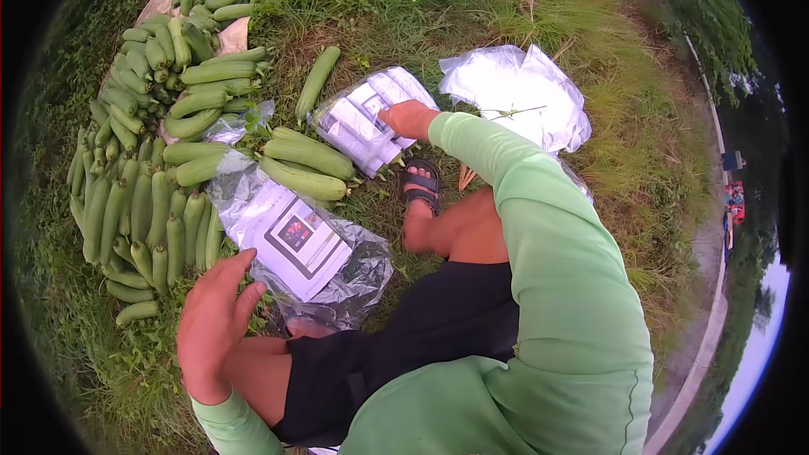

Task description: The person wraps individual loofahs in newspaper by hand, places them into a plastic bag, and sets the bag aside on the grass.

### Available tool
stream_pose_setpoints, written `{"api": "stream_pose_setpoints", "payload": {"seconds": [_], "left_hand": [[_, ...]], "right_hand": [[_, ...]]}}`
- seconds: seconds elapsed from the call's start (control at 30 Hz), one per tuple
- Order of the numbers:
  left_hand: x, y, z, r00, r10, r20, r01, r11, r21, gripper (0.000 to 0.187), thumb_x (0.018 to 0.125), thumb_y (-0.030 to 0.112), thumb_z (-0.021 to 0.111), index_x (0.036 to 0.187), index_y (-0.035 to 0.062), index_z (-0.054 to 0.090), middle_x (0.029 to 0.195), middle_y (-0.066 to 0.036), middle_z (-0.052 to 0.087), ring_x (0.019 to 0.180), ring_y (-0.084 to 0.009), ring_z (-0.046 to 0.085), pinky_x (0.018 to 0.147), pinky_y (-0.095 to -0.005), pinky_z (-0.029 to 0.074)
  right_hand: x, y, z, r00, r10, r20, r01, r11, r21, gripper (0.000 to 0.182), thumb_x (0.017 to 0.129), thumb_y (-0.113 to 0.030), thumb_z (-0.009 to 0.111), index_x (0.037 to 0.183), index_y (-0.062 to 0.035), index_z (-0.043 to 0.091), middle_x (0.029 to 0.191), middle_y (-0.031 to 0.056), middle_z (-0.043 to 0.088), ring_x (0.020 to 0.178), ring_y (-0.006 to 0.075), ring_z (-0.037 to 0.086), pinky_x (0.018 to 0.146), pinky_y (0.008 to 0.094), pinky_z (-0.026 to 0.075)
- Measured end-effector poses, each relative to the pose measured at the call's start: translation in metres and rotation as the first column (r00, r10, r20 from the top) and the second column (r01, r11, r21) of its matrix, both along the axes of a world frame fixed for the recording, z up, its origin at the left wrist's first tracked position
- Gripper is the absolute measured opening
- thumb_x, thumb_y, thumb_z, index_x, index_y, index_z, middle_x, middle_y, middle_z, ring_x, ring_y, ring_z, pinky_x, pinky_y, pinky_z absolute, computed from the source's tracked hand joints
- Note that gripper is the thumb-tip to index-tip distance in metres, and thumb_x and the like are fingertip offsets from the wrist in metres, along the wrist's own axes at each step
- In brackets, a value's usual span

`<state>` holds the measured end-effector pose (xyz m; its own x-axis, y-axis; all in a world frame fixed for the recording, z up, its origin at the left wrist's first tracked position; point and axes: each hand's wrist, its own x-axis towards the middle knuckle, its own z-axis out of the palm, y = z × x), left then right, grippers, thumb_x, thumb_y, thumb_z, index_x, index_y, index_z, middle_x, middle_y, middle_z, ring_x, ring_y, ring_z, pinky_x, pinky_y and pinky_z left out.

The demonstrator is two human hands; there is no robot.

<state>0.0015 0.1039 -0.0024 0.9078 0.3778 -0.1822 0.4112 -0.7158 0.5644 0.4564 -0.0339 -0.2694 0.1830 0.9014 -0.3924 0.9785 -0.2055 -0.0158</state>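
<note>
My right hand [409, 120] reaches forward onto a clear plastic bag [371, 118] with printed paper inside. Its fingers are bent against the top of the bag, and green gourd ends poke out at the lower edge. My left hand [215, 320] is raised near my knee, fingers stretched out and thumb apart, with nothing in it. Just beyond it lies a second clear plastic bag [366, 257] holding a printed sheet [302, 240]. Several long green sponge gourds [308, 152] rest on the grass between the two bags. Another single gourd [318, 84] lies beyond them.
A large heap of sponge gourds [126, 202] spreads along the left, partly on a pale sheet [234, 36]. Shiny plastic bags [522, 93] lie on the grass at the right. My sandalled foot [420, 185] is beside the wrapped bag. A paved edge [704, 362] runs along the far right.
</note>
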Motion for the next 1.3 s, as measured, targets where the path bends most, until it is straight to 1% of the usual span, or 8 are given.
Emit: {"api": "stream_pose_setpoints", "payload": {"seconds": [0.3,0.5,0.7,0.8,1.0,1.07,1.2,1.3], "left_hand": [[0.002,-0.009,0.004,1.0,0.005,0.018,-0.005,1.0,0.001,0.037,0.094,0.011,0.069,0.129,0.0004,0.064,0.11,-0.023,0.069,0.099,-0.0437,0.065,0.086,-0.0461,0.052],[0.005,-0.014,0.006,0.999,0.024,0.049,-0.023,1.0,-0.01,0.036,0.095,0.01,0.069,0.129,0.0014,0.064,0.105,-0.022,0.068,0.092,-0.0421,0.066,0.081,-0.0446,0.052],[0.004,-0.014,0.004,0.996,0.027,0.081,-0.024,0.999,-0.039,0.036,0.093,0.007,0.071,0.128,0.0002,0.065,0.107,-0.021,0.07,0.091,-0.0391,0.069,0.081,-0.0429,0.054],[0.01,-0.015,-0.001,0.994,-0.036,0.103,0.04,0.999,-0.031,0.037,0.094,0.007,0.071,0.13,0.0003,0.065,0.103,-0.02,0.07,0.09,-0.0333,0.067,0.082,-0.0403,0.053],[0.042,-0.013,-0.014,0.981,-0.193,0.026,0.193,0.981,-0.015,0.036,0.093,0.01,0.072,0.127,-0.0001,0.065,0.107,-0.021,0.07,0.092,-0.0371,0.068,0.081,-0.0423,0.054],[0.051,-0.012,-0.013,0.99,-0.112,-0.081,0.101,0.987,-0.123,0.038,0.096,0.015,0.071,0.131,0.0007,0.065,0.104,-0.017,0.071,0.092,-0.0294,0.067,0.083,-0.0399,0.053],[0.054,-0.002,-0.023,0.988,-0.153,-0.018,0.148,0.977,-0.154,0.039,0.099,0.013,0.067,0.134,-0.0033,0.062,0.1,-0.011,0.069,0.087,-0.019,0.062,0.083,-0.0331,0.052],[0.051,0.013,-0.032,0.991,-0.13,-0.04,0.12,0.973,-0.198,0.041,0.1,0.011,0.066,0.138,-0.0026,0.06,0.101,-0.008,0.066,0.09,-0.0153,0.059,0.085,-0.0314,0.05]], "right_hand": [[0.013,0.004,0.021,0.993,0.093,0.068,-0.102,0.986,0.135,0.018,0.087,-0.013,0.06,0.094,-0.01,0.076,0.089,0.0161,0.075,0.088,0.0387,0.074,0.078,0.0488,0.059],[0.024,0.028,0.07,0.998,0.017,0.064,-0.04,0.923,0.383,0.026,0.087,-0.014,0.062,0.103,-0.0169,0.081,0.094,0.0138,0.077,0.088,0.0345,0.074,0.079,0.0453,0.06],[0.025,0.009,0.148,0.994,-0.113,0.004,0.104,0.922,0.374,0.026,0.088,-0.016,0.062,0.105,-0.0203,0.081,0.101,0.0134,0.077,0.098,0.035,0.073,0.085,0.0447,0.059],[0.033,-0.021,0.178,0.991,-0.135,-0.013,0.13,0.918,0.375,0.031,0.085,-0.01,0.064,0.109,-0.0213,0.081,0.103,0.0113,0.077,0.101,0.0343,0.072,0.087,0.0443,0.058],[0.021,-0.1,0.231,0.952,-0.306,-0.004,0.286,0.886,0.365,0.034,0.084,-0.008,0.063,0.111,-0.0161,0.08,0.108,0.013,0.077,0.104,0.0355,0.071,0.094,0.0442,0.057],[0.023,-0.132,0.238,0.94,-0.34,0.023,0.305,0.867,0.394,0.033,0.085,-0.009,0.063,0.112,-0.0171,0.08,0.107,0.0138,0.077,0.104,0.0348,0.072,0.091,0.0442,0.057],[0.005,-0.197,0.287,0.926,-0.371,0.064,0.329,0.88,0.344,0.032,0.085,-0.004,0.062,0.113,-0.0078,0.079,0.105,0.0171,0.077,0.099,0.0338,0.074,0.091,0.0415,0.057],[0.0,-0.269,0.318,0.914,-0.393,0.103,0.318,0.85,0.421,0.032,0.078,-0.009,0.06,0.103,-0.0061,0.08,0.092,0.0241,0.074,0.089,0.0407,0.072,0.08,0.0463,0.058]]}}
